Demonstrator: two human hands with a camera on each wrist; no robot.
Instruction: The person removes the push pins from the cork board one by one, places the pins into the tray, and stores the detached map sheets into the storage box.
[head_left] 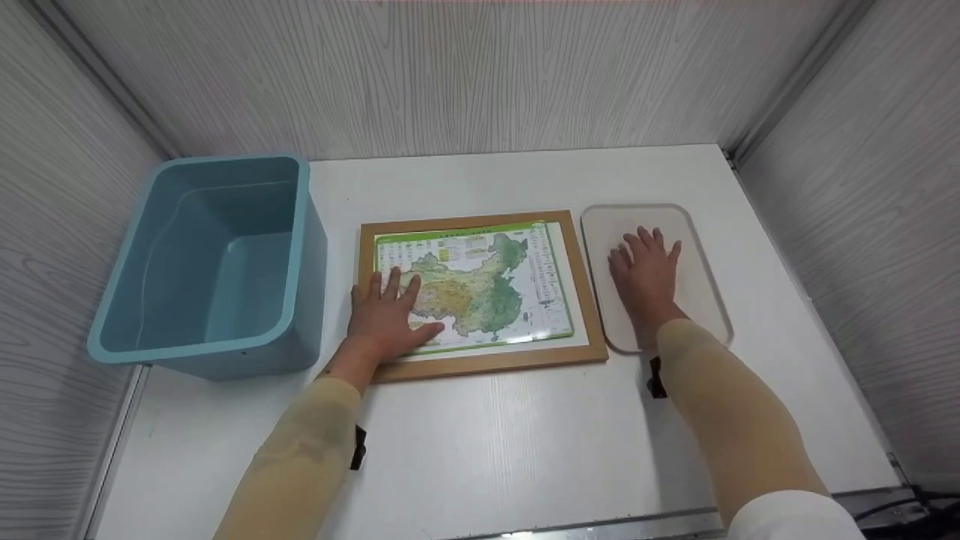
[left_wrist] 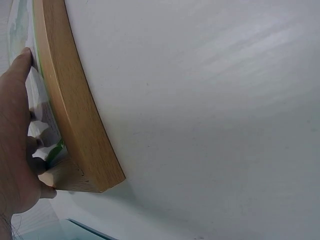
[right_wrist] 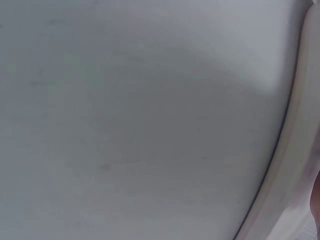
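A wood-framed map puzzle [head_left: 480, 289] lies flat in the middle of the white table [head_left: 487, 450]. My left hand [head_left: 388, 315] rests flat on its lower-left corner, fingers spread over the map. In the left wrist view the frame's corner [left_wrist: 80, 165] shows beside my left hand [left_wrist: 15, 145], whose thumb lies on the map. A pale beige tray [head_left: 701, 247] lies just right of the frame. My right hand [head_left: 645, 274] lies flat in it, palm down, fingers straight. The right wrist view shows only table surface and the tray's rim [right_wrist: 287, 170].
An empty light-blue plastic tub [head_left: 217, 262] stands at the table's left, close to the frame. Grey panelled walls [head_left: 480, 67] close in the back and both sides. Bare table [head_left: 510, 457] stretches in front of the frame and tray.
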